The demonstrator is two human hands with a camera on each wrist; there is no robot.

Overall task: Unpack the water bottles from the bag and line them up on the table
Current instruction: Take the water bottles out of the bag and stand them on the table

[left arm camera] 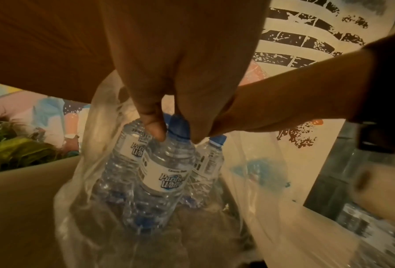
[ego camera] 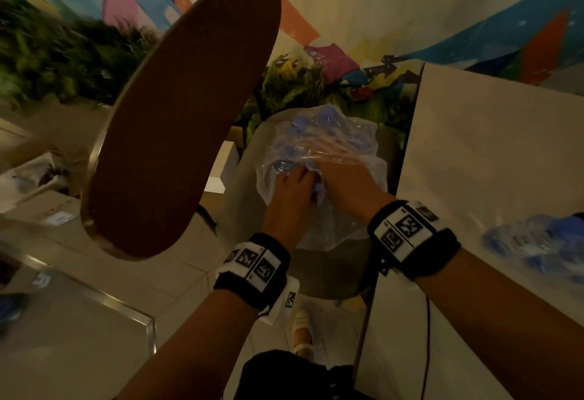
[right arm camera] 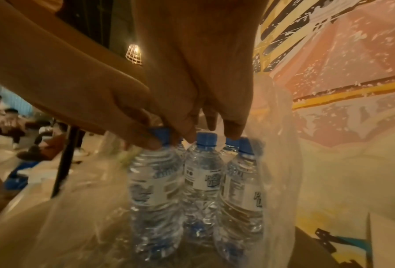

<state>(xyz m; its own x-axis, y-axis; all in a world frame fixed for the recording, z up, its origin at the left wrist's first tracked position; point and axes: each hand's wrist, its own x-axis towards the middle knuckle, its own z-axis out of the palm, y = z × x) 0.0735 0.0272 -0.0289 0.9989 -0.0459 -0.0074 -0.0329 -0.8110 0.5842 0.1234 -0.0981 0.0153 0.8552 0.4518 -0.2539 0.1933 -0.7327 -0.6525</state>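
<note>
A clear plastic bag point(ego camera: 331, 134) sits on a grey seat point(ego camera: 331, 270) and holds several upright water bottles with blue caps. My left hand point(left arm camera: 175, 134) reaches into the bag point(left arm camera: 88, 199) and pinches the blue cap of one bottle point(left arm camera: 166, 174) between thumb and finger. That bottle point(right arm camera: 152, 181) stands at the left of the cluster in the right wrist view. My right hand point(right arm camera: 212, 132) is beside it, fingers pointing down and touching the caps of the other bottles point(right arm camera: 203, 177); it grips nothing I can see. In the head view both hands, left point(ego camera: 300, 178) and right point(ego camera: 335, 172), are inside the bag's mouth.
A white table point(ego camera: 474, 146) stands just right of the bag, with several bottles point(ego camera: 534, 241) lying blurred near its right edge. A round brown tabletop point(ego camera: 177, 115) juts in on the left. A glass surface point(ego camera: 79, 320) is at the lower left. Plants line the painted wall behind.
</note>
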